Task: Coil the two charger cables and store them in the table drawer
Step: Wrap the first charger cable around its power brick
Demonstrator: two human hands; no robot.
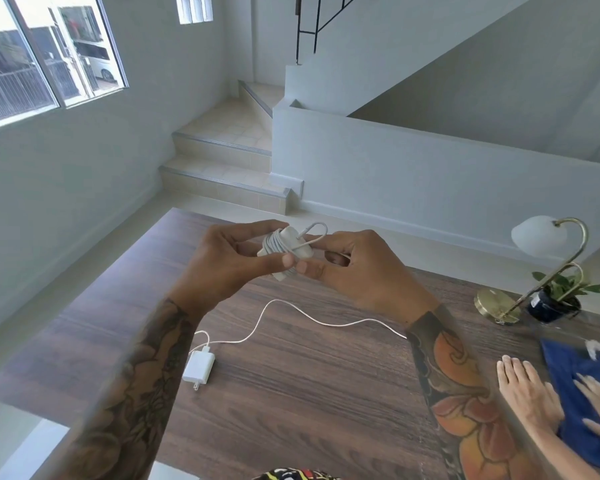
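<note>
Dark wood-grain worktop [291, 393] fills the lower view, with pale walls, a window and tiled stairs behind it. Above the worktop, the left hand [222, 258] grips a white charger brick [286, 249] whose cable is wound around it in several turns; its fingers [284, 260] curl around the bundle. The right hand [357, 268] pinches the loose cable end [314, 233], which loops just above the brick, apparently tucking or finishing the last turn.

By my reading, charger 1 of 2 is nearly coiled. The second charger [199, 367] lies flat on the worktop near the left forearm, its cable [291, 313] uncoiled and trailing in loose curves toward the right forearm, so that one is untouched. No drawer shows in view, so storing both is not yet done.

At the right edge, another person's 2 hands [530, 393] rest by a blue cloth [568, 372], near a brass lamp [548, 268] and a small potted plant [558, 296].
</note>
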